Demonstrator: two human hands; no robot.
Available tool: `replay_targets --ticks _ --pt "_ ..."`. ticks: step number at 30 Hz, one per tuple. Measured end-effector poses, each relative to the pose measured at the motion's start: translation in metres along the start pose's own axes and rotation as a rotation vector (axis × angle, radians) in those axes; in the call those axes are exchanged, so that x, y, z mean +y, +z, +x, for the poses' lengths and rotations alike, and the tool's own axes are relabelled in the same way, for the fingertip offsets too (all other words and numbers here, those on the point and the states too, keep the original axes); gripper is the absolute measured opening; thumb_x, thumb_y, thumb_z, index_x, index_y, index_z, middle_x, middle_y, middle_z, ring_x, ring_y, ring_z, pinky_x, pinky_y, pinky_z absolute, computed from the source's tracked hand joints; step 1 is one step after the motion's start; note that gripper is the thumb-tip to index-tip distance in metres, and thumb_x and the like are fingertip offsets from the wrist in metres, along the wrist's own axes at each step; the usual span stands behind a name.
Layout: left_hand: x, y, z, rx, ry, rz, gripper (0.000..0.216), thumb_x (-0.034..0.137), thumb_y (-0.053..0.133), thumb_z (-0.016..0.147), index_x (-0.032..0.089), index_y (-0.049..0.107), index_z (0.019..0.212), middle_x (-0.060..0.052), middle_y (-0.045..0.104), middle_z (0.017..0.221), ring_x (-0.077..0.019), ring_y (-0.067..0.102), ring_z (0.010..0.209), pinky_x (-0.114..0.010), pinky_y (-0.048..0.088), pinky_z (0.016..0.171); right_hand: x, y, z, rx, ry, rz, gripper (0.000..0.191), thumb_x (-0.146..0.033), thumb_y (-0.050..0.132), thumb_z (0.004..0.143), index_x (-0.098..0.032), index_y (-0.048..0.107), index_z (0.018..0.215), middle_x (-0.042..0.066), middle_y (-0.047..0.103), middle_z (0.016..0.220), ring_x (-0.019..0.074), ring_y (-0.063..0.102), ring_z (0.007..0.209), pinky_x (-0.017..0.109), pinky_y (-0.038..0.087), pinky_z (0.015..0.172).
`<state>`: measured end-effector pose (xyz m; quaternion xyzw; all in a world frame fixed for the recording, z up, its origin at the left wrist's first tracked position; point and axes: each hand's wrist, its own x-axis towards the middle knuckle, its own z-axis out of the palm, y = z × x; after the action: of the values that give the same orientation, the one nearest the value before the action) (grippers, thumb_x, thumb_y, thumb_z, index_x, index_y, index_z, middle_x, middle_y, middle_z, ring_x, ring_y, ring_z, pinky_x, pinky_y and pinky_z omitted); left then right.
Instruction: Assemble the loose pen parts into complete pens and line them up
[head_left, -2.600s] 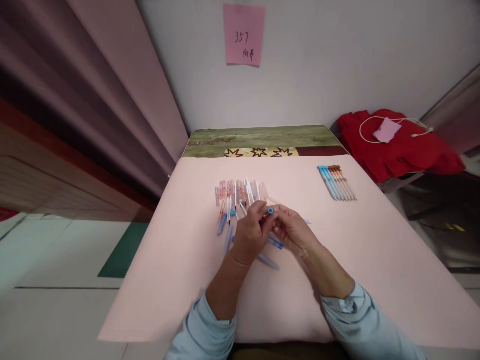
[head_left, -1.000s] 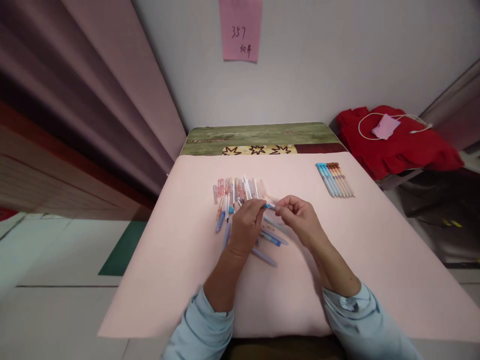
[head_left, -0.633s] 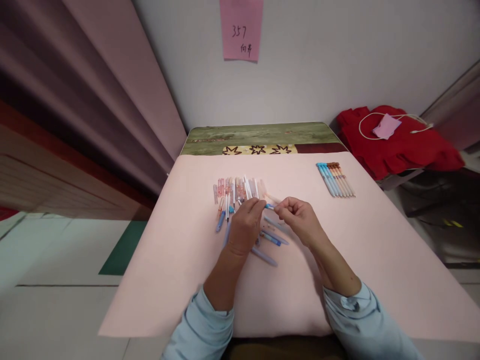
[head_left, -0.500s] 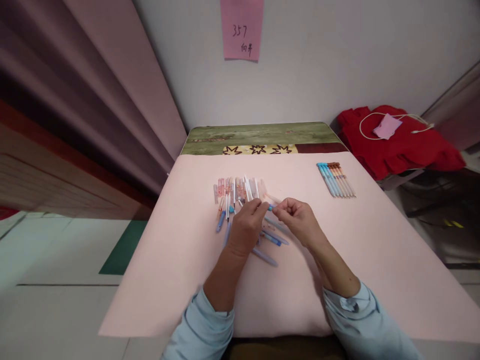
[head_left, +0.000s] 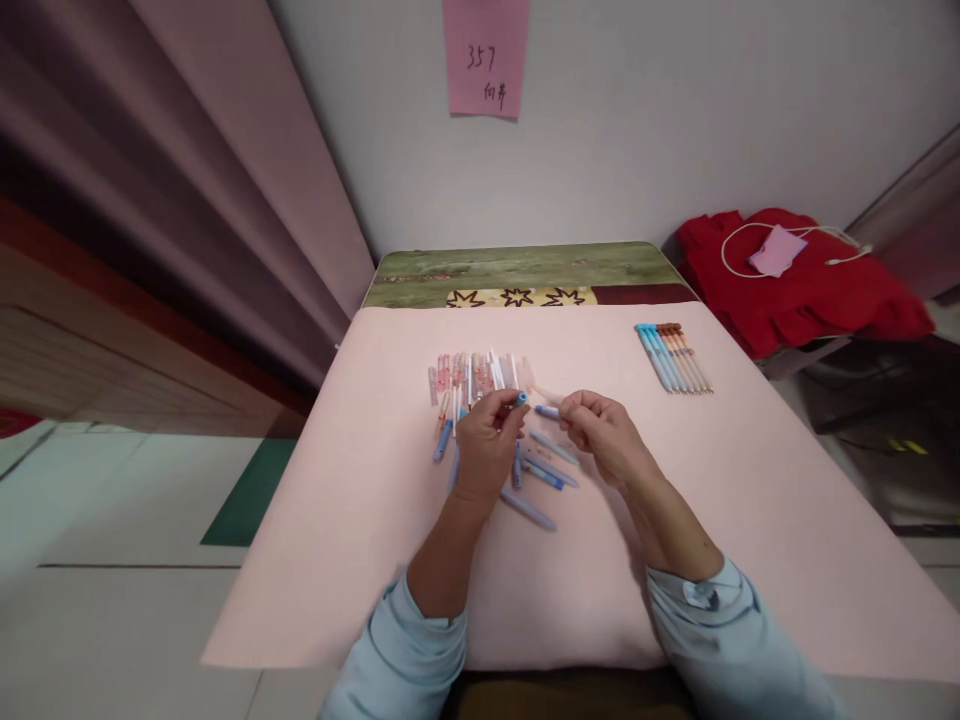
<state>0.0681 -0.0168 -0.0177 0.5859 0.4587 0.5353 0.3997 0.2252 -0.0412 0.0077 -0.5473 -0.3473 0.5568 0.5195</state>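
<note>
My left hand [head_left: 487,445] is closed, pinching a small bright-blue pen piece [head_left: 521,399] whose round end faces up. To its right, my right hand [head_left: 604,435] is closed on a blue pen part [head_left: 547,411] that points left toward the small piece; a gap separates the two. Below the hands lie loose pen parts, among them a lilac-blue pen barrel [head_left: 529,509] and a pale blue barrel [head_left: 553,447]. Behind my left hand are several pinkish clear tubes [head_left: 444,371] and white refills [head_left: 496,370], partly covered by the fingers.
Pale pink paper [head_left: 337,560] covers the table. At the back right, several pens [head_left: 673,358] with blue and brown tops lie in a neat row. A red cloth [head_left: 810,300] with a white cable sits beyond the right edge. A curtain [head_left: 315,130] hangs at left.
My hands have drawn apart: the blue pieces that were close together between the fingertips are now separate, one in each hand. The right hand moved slightly right.
</note>
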Motion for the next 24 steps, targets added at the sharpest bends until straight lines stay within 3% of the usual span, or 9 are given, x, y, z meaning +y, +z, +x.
replay_targets --ticks 4,8,15,24 --pt "0.008 0.0 0.006 0.045 -0.264 -0.333 0.021 0.031 0.074 0.077 0.014 0.066 0.087 0.001 0.062 0.064 -0.0101 0.058 0.054 -0.021 0.049 0.048 0.001 0.004 0.0 -0.005 0.027 0.008 0.021 -0.035 0.07 0.064 -0.018 0.059 0.065 0.002 0.065 0.063 0.0062 0.041 0.044 0.02 0.025 0.04" --pt "0.011 -0.011 0.016 0.144 -0.357 -0.533 0.023 0.028 0.078 0.072 0.012 0.067 0.084 -0.001 0.066 0.07 -0.0069 0.057 0.054 -0.017 0.047 0.048 0.004 0.004 0.001 0.013 0.007 -0.013 0.017 -0.031 0.072 0.062 -0.018 0.061 0.067 -0.002 0.058 0.053 0.0072 0.044 0.045 0.02 0.034 0.043" --pt "0.007 -0.02 0.024 0.263 -0.557 -0.86 0.015 0.02 0.077 0.074 0.014 0.063 0.076 0.0 0.067 0.073 -0.0018 0.056 0.054 -0.009 0.045 0.048 0.008 0.005 0.003 0.011 0.013 0.015 0.029 -0.035 0.079 0.06 -0.018 0.064 0.078 -0.003 0.059 0.056 0.0096 0.05 0.049 0.022 0.04 0.047" --pt "0.013 0.003 0.005 0.091 -0.708 -0.92 0.016 0.02 0.077 0.075 0.01 0.066 0.08 -0.007 0.074 0.085 -0.0031 0.058 0.052 -0.01 0.045 0.043 0.003 0.016 -0.008 0.002 -0.184 -0.022 0.031 -0.046 0.079 0.069 -0.019 0.066 0.076 -0.006 0.048 0.052 0.0078 0.035 0.047 0.023 0.028 0.045"
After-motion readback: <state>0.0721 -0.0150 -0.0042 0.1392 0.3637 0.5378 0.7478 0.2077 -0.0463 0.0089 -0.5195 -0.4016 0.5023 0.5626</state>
